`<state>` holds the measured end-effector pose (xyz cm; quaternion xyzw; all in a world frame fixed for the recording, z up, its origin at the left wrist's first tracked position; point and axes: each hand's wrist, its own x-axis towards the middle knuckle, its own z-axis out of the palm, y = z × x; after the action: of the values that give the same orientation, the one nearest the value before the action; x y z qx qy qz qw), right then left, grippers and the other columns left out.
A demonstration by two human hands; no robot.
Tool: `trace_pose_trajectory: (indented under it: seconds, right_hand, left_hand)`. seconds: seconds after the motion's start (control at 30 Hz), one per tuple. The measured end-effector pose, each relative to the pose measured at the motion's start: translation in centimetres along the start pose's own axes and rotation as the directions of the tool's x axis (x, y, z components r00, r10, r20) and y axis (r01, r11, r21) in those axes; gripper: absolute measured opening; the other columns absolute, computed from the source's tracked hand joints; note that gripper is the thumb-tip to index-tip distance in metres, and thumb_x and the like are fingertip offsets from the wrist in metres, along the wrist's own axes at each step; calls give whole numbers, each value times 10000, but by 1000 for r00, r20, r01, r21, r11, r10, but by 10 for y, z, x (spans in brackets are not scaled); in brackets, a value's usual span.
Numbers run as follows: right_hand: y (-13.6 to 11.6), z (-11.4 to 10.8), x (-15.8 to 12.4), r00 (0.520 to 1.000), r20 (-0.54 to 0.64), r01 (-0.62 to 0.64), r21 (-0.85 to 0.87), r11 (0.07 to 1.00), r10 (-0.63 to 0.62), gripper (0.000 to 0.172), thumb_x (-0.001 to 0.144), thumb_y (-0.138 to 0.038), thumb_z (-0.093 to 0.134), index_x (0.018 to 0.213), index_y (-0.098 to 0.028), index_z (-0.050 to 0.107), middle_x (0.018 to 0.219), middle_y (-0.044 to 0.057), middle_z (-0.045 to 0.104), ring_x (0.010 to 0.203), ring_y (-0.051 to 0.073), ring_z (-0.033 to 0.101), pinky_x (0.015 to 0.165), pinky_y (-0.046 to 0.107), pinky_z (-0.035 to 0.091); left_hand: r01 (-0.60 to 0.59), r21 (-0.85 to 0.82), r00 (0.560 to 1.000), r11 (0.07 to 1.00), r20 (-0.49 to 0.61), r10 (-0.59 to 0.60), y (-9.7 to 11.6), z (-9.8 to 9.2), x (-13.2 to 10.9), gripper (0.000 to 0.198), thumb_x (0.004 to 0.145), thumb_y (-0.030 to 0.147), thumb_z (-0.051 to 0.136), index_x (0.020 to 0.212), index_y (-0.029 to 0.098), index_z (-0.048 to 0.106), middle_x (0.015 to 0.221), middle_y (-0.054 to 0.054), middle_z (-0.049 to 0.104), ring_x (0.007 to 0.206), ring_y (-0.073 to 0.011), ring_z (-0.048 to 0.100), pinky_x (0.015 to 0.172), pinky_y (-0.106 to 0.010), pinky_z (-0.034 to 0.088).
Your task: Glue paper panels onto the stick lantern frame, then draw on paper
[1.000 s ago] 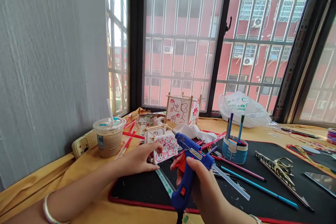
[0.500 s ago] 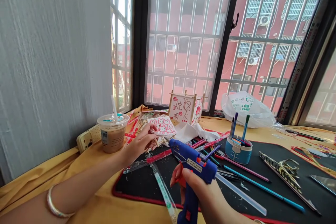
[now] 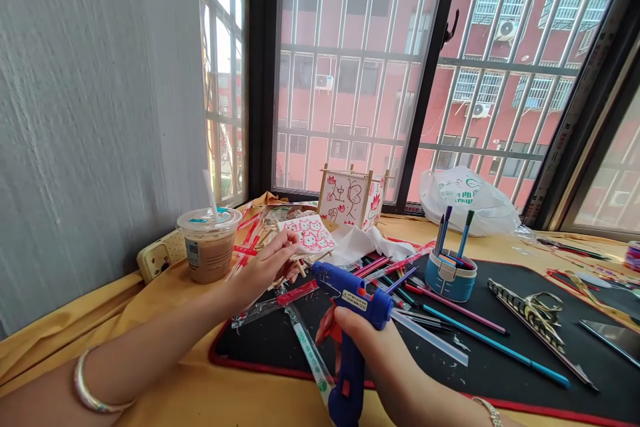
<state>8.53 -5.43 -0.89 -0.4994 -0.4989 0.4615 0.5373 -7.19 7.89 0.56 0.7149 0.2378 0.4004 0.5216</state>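
Note:
My right hand (image 3: 367,328) is wrapped around the handle of a blue hot glue gun (image 3: 334,280), with fingers by its red trigger. A clear glue stick (image 3: 433,339) sticks out of the gun's back end. My left hand (image 3: 277,259) pinches the near left edge of a small white panel (image 3: 313,233) drawn with red cat faces. Thin wooden sticks show under the panel, beside my fingers. The gun's nozzle points at the panel's lower edge, close to my left fingertips; whether it touches is unclear.
A paper lantern (image 3: 345,200) on a stick frame stands by the window. An iced drink cup (image 3: 207,250) is at left. A blue pen holder (image 3: 451,280), loose markers (image 3: 495,343) and a plastic bag (image 3: 467,203) lie right. Plastic-wrapped strips clutter the black mat (image 3: 260,350).
The glue gun has shifted slightly left, its nozzle nearer the panel and my left fingers. The panel is still in my left hand. The view has moved slightly.

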Motion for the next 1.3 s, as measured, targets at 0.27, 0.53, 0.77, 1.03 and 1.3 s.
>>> trace_pose_trajectory:
  seconds: [0.27, 0.53, 0.77, 1.03, 1.3]
  right_hand:
    - [-4, 2, 2, 999, -41, -29, 8, 1000, 29, 354, 684, -469, 567, 575, -137, 625, 503, 4, 497, 504, 108, 429, 499, 233, 351]
    - [2, 3, 7, 999, -22, -48, 0, 999, 48, 342, 675, -468, 549, 604, -138, 603, 546, 5, 505, 512, 102, 431, 497, 231, 366]
    - [-1, 6, 6, 992, -39, -119, 8, 993, 120, 345, 626, -489, 550, 551, -152, 536, 495, -2, 488, 444, 91, 419, 433, 219, 335]
    - [-9, 10, 4, 993, -8, -116, 66, 991, 116, 366, 570, -526, 544, 507, -171, 481, 442, -15, 459, 405, 81, 411, 418, 221, 332]
    - [-9, 10, 5, 992, -4, -123, 68, 990, 123, 351, 576, -510, 543, 515, -174, 463, 445, -21, 466, 399, 71, 414, 414, 208, 338]
  left_hand:
    - [-20, 17, 1000, 1000, -8, 20, 3, 4, -4, 202, 891, 409, 397, 881, 211, 360, 682, 59, 401, 602, -105, 405, 621, -276, 391]
    - [-40, 42, 999, 998, 4, 40, -1, 4, -5, 178, 912, 386, 360, 858, 216, 371, 675, 64, 385, 592, -102, 406, 611, -265, 379]
    - [-66, 205, 997, 976, -30, 74, 10, 8, -9, 215, 877, 424, 380, 835, 213, 381, 655, 50, 422, 587, -113, 427, 594, -262, 412]
    - [-81, 278, 992, 957, -73, 105, 10, 8, -10, 200, 881, 404, 362, 833, 211, 390, 689, 33, 429, 615, -116, 438, 601, -256, 434]
    - [-50, 229, 994, 972, -81, 70, 7, 8, -12, 239, 888, 448, 384, 882, 212, 424, 697, 44, 402, 621, -109, 424, 621, -252, 445]
